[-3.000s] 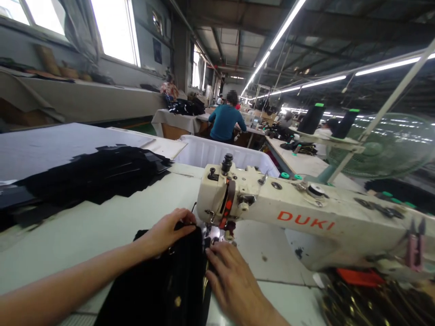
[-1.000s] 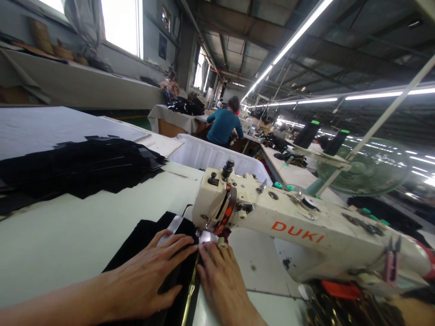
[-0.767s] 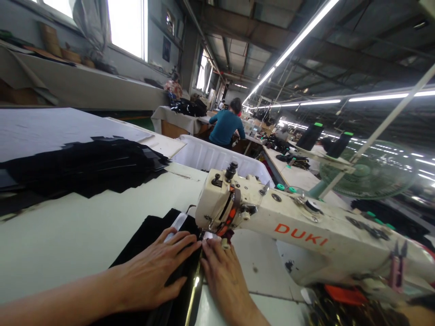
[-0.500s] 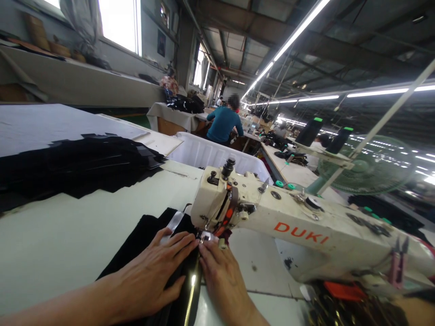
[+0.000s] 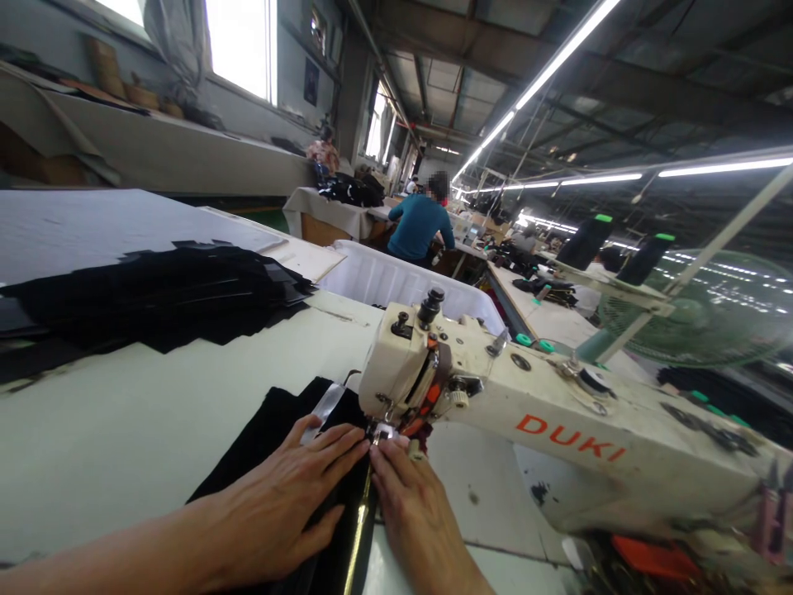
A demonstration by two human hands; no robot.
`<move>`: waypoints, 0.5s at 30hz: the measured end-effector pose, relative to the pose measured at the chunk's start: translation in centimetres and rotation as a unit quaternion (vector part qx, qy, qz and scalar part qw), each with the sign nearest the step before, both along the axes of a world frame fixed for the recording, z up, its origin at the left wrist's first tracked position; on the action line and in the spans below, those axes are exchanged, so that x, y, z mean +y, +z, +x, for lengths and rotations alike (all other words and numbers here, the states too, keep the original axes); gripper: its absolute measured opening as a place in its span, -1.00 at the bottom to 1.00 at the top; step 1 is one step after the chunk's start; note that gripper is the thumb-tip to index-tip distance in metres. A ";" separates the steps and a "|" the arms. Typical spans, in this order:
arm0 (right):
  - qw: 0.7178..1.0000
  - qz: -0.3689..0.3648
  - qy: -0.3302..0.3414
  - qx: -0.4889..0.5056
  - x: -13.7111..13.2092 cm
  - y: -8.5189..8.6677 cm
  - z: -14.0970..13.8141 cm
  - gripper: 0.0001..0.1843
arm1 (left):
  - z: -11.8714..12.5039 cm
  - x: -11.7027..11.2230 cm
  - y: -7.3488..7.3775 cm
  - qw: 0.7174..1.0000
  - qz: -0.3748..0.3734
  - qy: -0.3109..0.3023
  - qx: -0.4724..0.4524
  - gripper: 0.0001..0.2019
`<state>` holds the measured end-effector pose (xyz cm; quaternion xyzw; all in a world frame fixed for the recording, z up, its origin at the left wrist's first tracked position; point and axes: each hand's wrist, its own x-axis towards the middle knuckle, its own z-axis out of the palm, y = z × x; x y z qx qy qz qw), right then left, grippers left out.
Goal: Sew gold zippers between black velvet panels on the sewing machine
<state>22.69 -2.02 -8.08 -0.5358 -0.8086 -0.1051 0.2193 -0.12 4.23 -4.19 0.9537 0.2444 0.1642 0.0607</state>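
The black fabric (image 5: 257, 438) lies on the pale tabletop (image 5: 154, 421), slanting away toward the head of the sewing machine (image 5: 464, 397). It is matte and dark, with straight edges and a stepped corner at its far end; its near part runs out of view at the bottom. Along its right side runs a narrow, shiny gold strip (image 5: 358, 537), lengthwise, leading up to the metal presser foot (image 5: 382, 433). A whitish strip (image 5: 328, 403) lies aslant across the far part, its near end partly hidden by the left hand (image 5: 285, 487).
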 end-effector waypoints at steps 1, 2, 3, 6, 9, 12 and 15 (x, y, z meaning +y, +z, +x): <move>1.000 -0.003 0.000 0.000 0.0 -0.1 0.0 -0.50 | 0.0 0.0 0.0 1.000 0.002 -0.002 0.000 -0.33; 1.000 -0.004 -0.002 0.002 0.0 -0.2 0.0 -0.50 | 0.0 0.0 0.0 1.000 0.003 -0.004 0.001 -0.32; 1.000 -0.005 -0.003 0.003 0.1 -0.2 0.0 -0.51 | 0.0 0.1 0.0 1.000 0.005 -0.005 0.003 -0.31; 1.000 -0.003 -0.006 0.010 0.3 0.0 -0.1 -0.53 | -0.1 0.1 0.0 1.000 0.008 -0.008 0.015 -0.29; 1.000 0.001 0.000 0.011 0.3 0.4 -0.1 -0.55 | -0.2 0.0 0.2 0.999 0.010 -0.012 0.028 -0.31; 1.000 -0.011 0.017 0.015 0.2 1.0 0.0 -0.54 | -0.3 -0.2 0.3 0.999 0.006 -0.015 0.030 -0.33; 0.999 -0.027 0.025 0.028 0.3 1.6 0.1 -0.53 | 0.0 0.2 0.1 0.999 0.001 -0.017 0.030 -0.35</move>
